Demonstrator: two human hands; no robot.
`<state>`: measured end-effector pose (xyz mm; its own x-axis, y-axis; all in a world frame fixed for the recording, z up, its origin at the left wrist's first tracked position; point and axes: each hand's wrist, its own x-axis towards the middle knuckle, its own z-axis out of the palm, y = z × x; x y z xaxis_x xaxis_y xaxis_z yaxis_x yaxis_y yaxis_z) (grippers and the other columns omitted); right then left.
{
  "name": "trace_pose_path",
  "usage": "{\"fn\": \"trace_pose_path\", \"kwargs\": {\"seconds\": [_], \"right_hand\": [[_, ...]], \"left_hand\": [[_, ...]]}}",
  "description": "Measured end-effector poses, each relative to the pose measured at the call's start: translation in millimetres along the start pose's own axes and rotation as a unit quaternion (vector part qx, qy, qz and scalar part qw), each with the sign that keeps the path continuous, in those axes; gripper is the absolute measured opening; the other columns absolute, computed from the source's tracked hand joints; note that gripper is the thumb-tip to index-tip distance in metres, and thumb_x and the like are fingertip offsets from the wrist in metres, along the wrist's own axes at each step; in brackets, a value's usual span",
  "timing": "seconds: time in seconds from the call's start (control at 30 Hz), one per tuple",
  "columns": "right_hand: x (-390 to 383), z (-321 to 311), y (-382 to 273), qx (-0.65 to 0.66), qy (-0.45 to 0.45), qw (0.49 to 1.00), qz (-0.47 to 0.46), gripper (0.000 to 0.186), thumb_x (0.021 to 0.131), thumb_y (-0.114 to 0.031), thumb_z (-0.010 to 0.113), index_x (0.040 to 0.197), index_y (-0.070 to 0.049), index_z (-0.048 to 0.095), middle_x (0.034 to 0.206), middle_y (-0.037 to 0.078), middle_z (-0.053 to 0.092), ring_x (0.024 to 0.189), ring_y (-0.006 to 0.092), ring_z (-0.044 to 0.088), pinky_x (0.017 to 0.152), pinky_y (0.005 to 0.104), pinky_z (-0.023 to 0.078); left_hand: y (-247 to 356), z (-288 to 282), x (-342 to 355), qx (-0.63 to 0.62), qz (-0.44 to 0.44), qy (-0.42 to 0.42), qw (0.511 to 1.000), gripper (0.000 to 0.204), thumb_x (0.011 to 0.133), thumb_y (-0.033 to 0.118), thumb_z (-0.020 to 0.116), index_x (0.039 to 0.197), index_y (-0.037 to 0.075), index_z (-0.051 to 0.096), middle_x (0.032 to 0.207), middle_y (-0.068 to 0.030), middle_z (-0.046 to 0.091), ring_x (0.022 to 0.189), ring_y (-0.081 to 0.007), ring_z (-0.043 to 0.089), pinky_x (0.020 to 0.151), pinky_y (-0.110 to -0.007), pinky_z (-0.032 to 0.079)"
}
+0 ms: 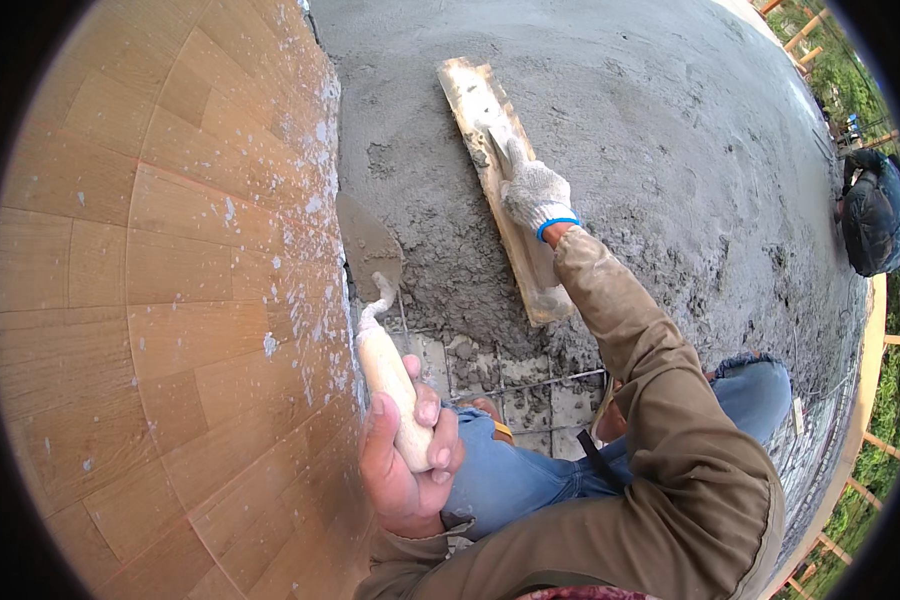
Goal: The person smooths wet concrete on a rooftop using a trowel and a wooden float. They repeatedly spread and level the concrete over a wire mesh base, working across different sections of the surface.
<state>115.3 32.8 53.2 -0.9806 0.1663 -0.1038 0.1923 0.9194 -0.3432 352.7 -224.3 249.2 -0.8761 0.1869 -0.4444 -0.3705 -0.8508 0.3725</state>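
Observation:
My bare left hand (415, 450) grips the pale handle of a small pointed trowel (370, 235), whose cement-smeared blade lies near the foot of the wood-patterned wall. My right hand (535, 195), in a knitted glove with a blue cuff, is closed on the handle of a long cement-coated float (530, 280), which rests on the wet grey concrete (650, 140). Rougher, lumpy concrete lies below and right of the float.
The speckled wall (190, 230) runs along my left. Exposed wire mesh (510, 385) shows by my knees. A person in dark clothing (870, 210) crouches at the far right, near a slab edge with timber posts and greenery beyond.

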Motion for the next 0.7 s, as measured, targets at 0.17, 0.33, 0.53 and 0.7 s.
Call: {"fn": "trace_pose_path", "kwargs": {"seconds": [0.17,0.33,0.53,0.7], "right_hand": [[23,-47,-48,-0.059,0.112,0.988,-0.087,0.057,0.093,-0.023,0.061,0.145,-0.004,0.043,0.106,0.024,0.071,0.096,0.038,0.073,0.078,0.0513,0.058],[57,-71,-40,-0.223,0.152,0.929,-0.255,0.034,0.096,-0.016,0.057,0.126,0.0,0.056,0.102,0.02,0.072,0.091,0.035,0.074,0.075,0.0457,0.06],[54,-87,-60,-0.214,0.147,0.934,-0.246,0.027,0.095,-0.021,0.062,0.114,-0.002,0.06,0.096,0.016,0.073,0.089,0.0322,0.074,0.07,0.043,0.061],[41,-109,-50,-0.235,0.147,0.929,-0.245,0.023,0.095,-0.019,0.061,0.112,-0.003,0.06,0.095,0.016,0.073,0.087,0.0319,0.074,0.068,0.0421,0.061]], "left_hand": [[26,-1,2,0.149,0.093,0.007,0.985,0.049,0.107,0.035,0.052,0.139,-0.001,0.043,0.09,-0.0081,0.057,0.055,-0.0129,0.054,0.038,-0.023,0.037],[50,-4,47,0.396,0.075,0.041,0.914,0.044,0.106,0.03,0.056,0.136,0.0,0.046,0.084,-0.0038,0.058,0.054,-0.0075,0.053,0.039,-0.021,0.037],[55,-29,133,0.714,0.174,0.055,0.676,0.042,0.1,0.027,0.063,0.123,-0.005,0.051,0.083,-0.0143,0.068,0.065,-0.0263,0.067,0.059,-0.039,0.052],[23,-1,200,0.811,0.243,0.05,0.529,0.045,0.097,0.025,0.061,0.123,-0.01,0.048,0.093,-0.0315,0.07,0.089,-0.048,0.069,0.076,-0.056,0.052]]}}
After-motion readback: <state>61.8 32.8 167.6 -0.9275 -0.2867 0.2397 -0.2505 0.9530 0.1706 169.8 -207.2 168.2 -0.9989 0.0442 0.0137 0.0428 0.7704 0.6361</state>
